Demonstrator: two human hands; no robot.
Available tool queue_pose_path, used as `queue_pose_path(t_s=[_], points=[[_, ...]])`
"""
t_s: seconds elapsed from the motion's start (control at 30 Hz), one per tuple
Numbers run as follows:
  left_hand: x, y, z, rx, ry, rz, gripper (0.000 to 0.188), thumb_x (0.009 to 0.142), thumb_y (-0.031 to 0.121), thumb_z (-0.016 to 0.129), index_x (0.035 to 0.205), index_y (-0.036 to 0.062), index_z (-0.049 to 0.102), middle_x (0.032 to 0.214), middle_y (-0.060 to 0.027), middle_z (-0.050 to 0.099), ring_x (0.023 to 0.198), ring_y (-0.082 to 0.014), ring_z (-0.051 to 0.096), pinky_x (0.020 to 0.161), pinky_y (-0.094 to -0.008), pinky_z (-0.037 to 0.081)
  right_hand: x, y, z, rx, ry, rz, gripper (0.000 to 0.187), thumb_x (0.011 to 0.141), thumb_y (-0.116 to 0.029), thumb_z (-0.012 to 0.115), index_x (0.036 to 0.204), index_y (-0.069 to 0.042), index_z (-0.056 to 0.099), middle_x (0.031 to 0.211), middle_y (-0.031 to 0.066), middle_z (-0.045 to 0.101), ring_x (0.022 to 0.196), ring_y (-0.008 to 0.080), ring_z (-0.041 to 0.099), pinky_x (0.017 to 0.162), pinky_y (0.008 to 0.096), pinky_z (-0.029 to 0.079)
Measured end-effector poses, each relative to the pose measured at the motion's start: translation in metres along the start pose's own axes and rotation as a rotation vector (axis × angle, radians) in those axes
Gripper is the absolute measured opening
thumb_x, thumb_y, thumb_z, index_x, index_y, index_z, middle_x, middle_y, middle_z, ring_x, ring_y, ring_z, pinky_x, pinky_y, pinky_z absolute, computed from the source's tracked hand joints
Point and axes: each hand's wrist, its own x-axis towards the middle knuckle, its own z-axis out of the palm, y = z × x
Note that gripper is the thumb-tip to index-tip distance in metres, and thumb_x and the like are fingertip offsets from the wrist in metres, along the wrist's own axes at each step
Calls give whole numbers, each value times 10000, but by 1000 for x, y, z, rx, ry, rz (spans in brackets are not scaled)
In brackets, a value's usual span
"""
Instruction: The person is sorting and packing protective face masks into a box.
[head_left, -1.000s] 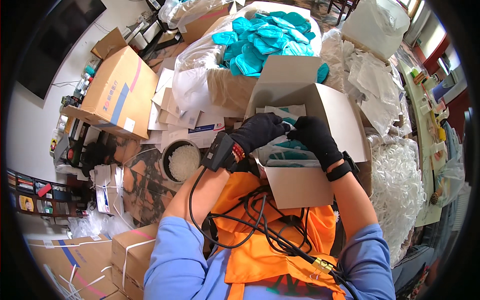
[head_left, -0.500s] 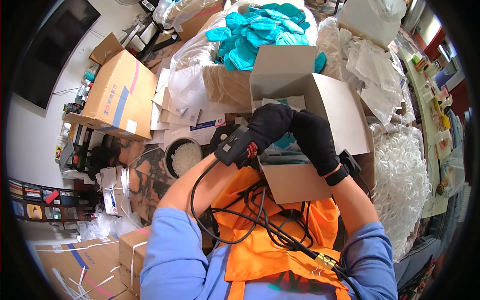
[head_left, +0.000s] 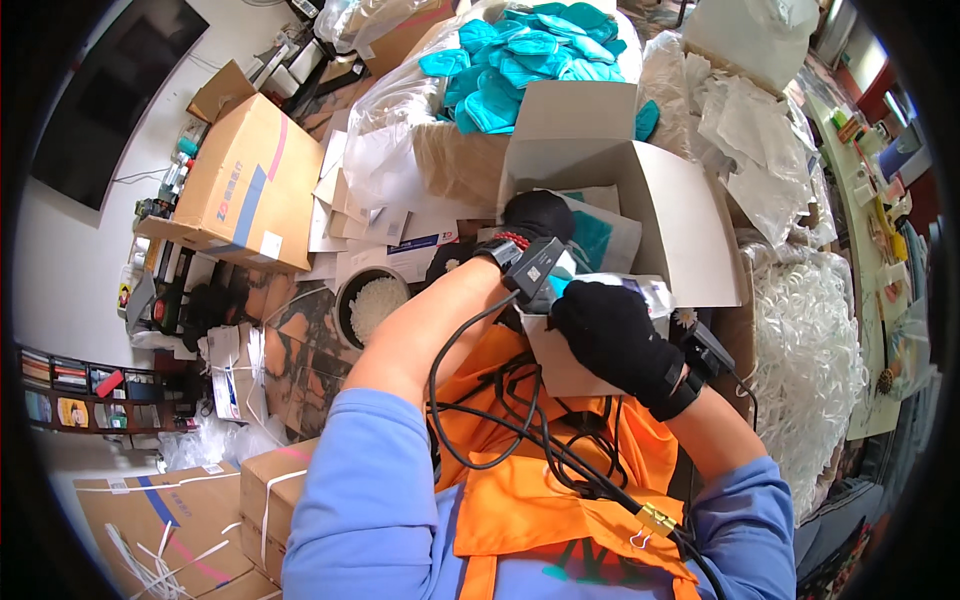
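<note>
An open grey-white carton (head_left: pixel 560 145) with raised flaps stands before me. Flat pouches, one showing a teal piece (head_left: pixel 592 240) inside, lie in it. My left hand (head_left: pixel 540 216), in a black glove, reaches over the carton's left side; its fingers are hidden behind the hand. My right hand (head_left: pixel 610 335), also gloved in black, is closed at the carton's front edge on a pale pouch (head_left: pixel 648 292) with printed areas. A bundle of black cables hangs over my orange apron (head_left: pixel 500 520).
Beyond the carton, a plastic-lined box (head_left: pixel 400 150) holds a heap of teal folded masks (head_left: pixel 540 50). A bowl of white bits (head_left: pixel 376 308) and a brown carton (head_left: pixel 245 185) stand to the left. White strap loops (head_left: pixel 805 350) pile up at the right.
My hands were together above the carton and have moved apart. The right has come down toward the front edge with a pouch; the left is now at the left side.
</note>
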Motion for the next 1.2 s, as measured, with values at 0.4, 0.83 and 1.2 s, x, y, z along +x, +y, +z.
queue_pose_path(t_s=[0.4,0.83,1.2], points=[[14,-24,-1,104,-130,53,195,814,193,566,889,67,695,884,-156,685,873,-313,660,760,-414,522,16,37,-10,331,37,299,228,739,-252,748,858,-74,669,826,109,614,769,334,631,676,389,502],[-27,-16,-51,-856,39,207,203,861,234,636,925,49,689,815,-90,683,756,-202,641,728,-303,500,48,89,8,318,-101,579,287,851,-311,633,932,-44,703,864,189,677,786,361,644,710,408,499],[-19,11,-18,-30,33,284,192,771,243,603,804,87,709,785,-118,670,787,-298,676,667,-401,530,26,52,3,-193,133,-7,56,781,-136,581,756,-95,611,663,110,586,645,297,606,596,401,475]])
